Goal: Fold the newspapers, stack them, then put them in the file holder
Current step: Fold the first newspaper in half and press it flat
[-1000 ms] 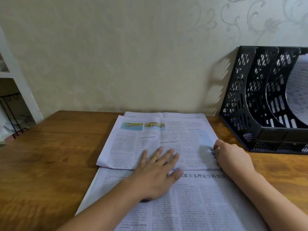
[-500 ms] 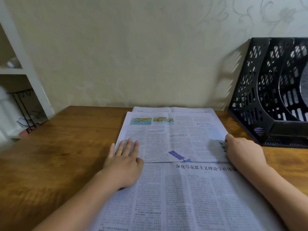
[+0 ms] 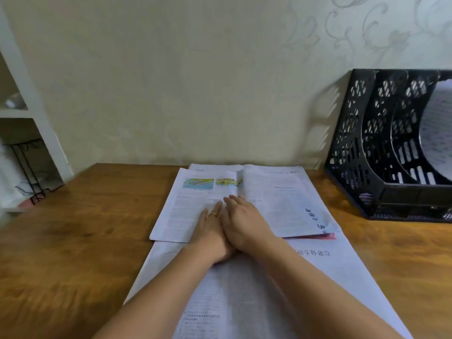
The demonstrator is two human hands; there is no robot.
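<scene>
A folded newspaper (image 3: 281, 204) with small colour pictures lies on a larger spread newspaper (image 3: 330, 277) in the middle of the wooden table (image 3: 80, 241). My left hand (image 3: 210, 231), with a gold ring, and my right hand (image 3: 244, 221) lie flat side by side on the folded paper's near half, fingers together, pressing down. Neither grips anything. A black mesh file holder (image 3: 367, 155) stands at the right against the wall. A sheet of paper (image 3: 437, 133) stands in one of its far slots.
A white shelf unit (image 3: 29, 113) with a black wire rack (image 3: 27, 167) stands left of the table. The patterned wall rises directly behind the table's far edge.
Both hands slid inward along the folded paper and now meet at its middle; earlier the left was at its left edge and the right at its right corner. The camera tilted slightly.
</scene>
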